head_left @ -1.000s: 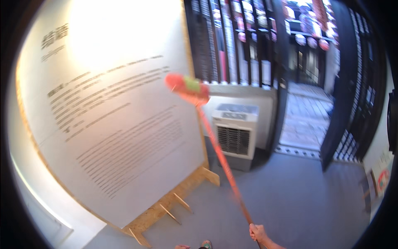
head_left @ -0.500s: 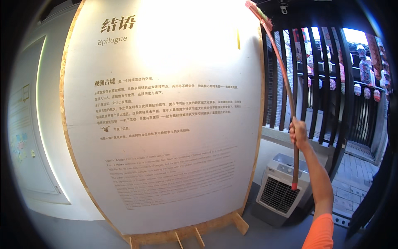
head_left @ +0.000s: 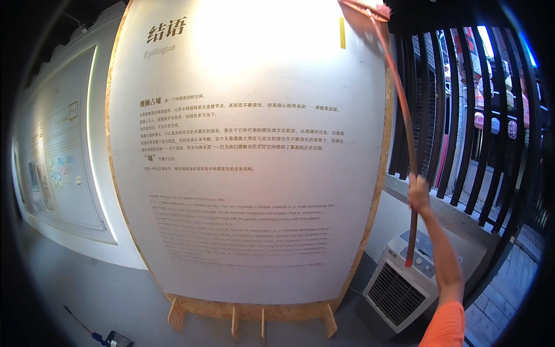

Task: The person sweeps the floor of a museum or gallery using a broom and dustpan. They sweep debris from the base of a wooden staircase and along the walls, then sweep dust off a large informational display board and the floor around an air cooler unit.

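Note:
My right hand (head_left: 417, 193) is raised at the right and grips a long red broom handle (head_left: 402, 115). The handle runs up to a red broom head (head_left: 365, 8) that rests at the top right corner of a tall white text panel (head_left: 248, 150). My orange sleeve (head_left: 446, 327) shows at the bottom right. The panel stands on a plywood base with feet (head_left: 248, 315). My left hand is out of view.
A white air cooler (head_left: 404, 283) stands on the floor right of the panel. Dark vertical bars (head_left: 462, 110) fill the right side above a low ledge. Another display panel (head_left: 58, 168) lines the left wall. A thin pole with a blue end (head_left: 87, 329) lies at the bottom left.
The broom has swung up from pointing at the floor ahead to reaching the panel's top right corner. My view turned toward the panel, and my right arm rose.

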Demonstrator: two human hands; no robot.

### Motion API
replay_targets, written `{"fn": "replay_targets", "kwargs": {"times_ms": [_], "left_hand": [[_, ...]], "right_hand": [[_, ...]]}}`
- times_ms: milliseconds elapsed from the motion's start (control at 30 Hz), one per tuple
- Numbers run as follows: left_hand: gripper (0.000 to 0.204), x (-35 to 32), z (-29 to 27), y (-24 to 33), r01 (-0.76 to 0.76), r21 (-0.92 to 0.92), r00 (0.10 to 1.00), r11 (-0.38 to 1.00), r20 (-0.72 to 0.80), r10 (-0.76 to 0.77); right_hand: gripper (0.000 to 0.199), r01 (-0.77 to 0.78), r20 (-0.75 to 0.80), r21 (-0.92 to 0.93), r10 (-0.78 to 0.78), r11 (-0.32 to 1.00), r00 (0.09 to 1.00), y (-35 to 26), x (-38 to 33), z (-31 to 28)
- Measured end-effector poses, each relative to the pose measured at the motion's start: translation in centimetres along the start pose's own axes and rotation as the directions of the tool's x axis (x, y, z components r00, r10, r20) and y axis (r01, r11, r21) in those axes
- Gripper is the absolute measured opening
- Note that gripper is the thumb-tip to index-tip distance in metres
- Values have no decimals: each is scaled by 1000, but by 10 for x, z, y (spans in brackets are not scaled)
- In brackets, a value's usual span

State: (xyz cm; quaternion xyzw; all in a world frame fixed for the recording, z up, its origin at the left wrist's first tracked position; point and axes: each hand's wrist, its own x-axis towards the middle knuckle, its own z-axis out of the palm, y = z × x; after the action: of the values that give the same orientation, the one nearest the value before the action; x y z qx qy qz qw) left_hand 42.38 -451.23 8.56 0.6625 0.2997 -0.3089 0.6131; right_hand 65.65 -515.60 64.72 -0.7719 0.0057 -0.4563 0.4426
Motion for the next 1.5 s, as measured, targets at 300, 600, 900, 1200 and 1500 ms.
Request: {"fn": "replay_targets", "kwargs": {"times_ms": [300,600,900,1200,1500], "left_hand": [[30,-61,158,-45,-89,-7,996,996,-11,89],[23,3,175,-144,-357,-125,881,926,285,378],[20,-126,139,-254,-23,-156,996,988,-93,9],[19,-161,115,-280,-91,-439,970,894,-244,-21],[18,-152,87,-272,-77,-600,940,796,-309,-143]], "right_hand": [[24,-184,320,-495,375,849,870,248,-441,-133],[38,-414,339,-716,798,563,498,216,-742,-303],[35,-577,339,-451,729,681,595,81,-673,-372],[26,-501,440,362,329,786,835,-15,-324,-205],[32,-80,247,603,-91,793,965,-218,-25,5]]}}
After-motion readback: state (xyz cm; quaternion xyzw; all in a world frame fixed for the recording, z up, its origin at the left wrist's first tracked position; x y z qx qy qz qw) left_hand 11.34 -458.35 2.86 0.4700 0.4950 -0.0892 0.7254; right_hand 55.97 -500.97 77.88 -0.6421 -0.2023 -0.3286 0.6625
